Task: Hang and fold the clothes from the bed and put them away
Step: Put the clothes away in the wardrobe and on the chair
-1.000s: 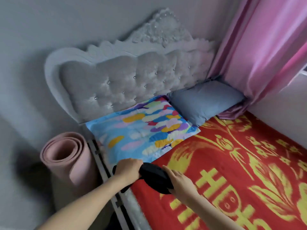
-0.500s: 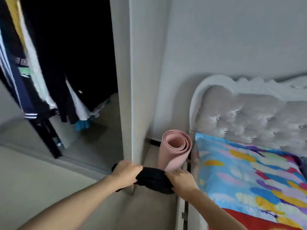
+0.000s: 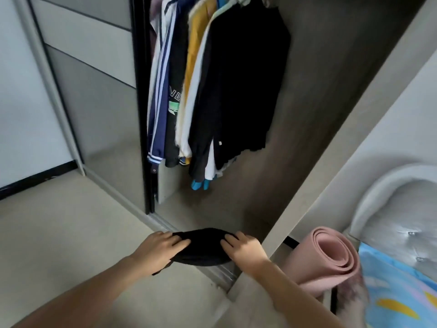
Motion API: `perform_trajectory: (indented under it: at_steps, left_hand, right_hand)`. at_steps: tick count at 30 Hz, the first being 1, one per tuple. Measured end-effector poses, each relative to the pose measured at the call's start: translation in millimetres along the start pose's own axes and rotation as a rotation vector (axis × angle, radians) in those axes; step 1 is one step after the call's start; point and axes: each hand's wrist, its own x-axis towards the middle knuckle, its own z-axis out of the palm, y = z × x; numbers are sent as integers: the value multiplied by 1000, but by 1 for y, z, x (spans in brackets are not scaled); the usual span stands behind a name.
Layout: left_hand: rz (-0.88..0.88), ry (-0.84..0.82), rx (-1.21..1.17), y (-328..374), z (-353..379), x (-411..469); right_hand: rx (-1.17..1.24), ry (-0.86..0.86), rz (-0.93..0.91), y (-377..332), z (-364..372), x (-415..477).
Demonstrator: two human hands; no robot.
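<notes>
A folded black garment [image 3: 201,248] hangs in the air in front of the open wardrobe [image 3: 238,204]. My left hand [image 3: 157,250] grips its left end and my right hand [image 3: 244,248] grips its right end, fingers curled over the top. Inside the wardrobe several clothes hang in a row [image 3: 208,86]: navy with white stripes, yellow, white and black ones. The wardrobe floor below them is bare. Only the bed's corner shows at the right, with a colourful pillow [image 3: 399,294].
A rolled pink mat [image 3: 328,256] leans between the wardrobe's side panel [image 3: 331,185] and the padded grey headboard [image 3: 399,218]. The sliding door [image 3: 94,95] stands at the left with its track on the beige floor [image 3: 71,233].
The view has swung left from the bed to the open wardrobe. Both hands kept hold of the black garment and carried it from over the bed to in front of the wardrobe.
</notes>
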Motion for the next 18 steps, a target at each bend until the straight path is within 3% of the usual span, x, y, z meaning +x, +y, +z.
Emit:
perform_trajectory:
  at_steps: [7,11,18]
  left_hand:
    - [-101,50,0,-51,-6,11]
    - [-127,-12,0,-60,-7,43]
    - [-230,-220,-329,-79,27,111]
  right_hand:
    - [-17,-96,32,12,-2,62]
    - [10,-181,111,32,9,71]
    - [76,-315,184,70,48,93]
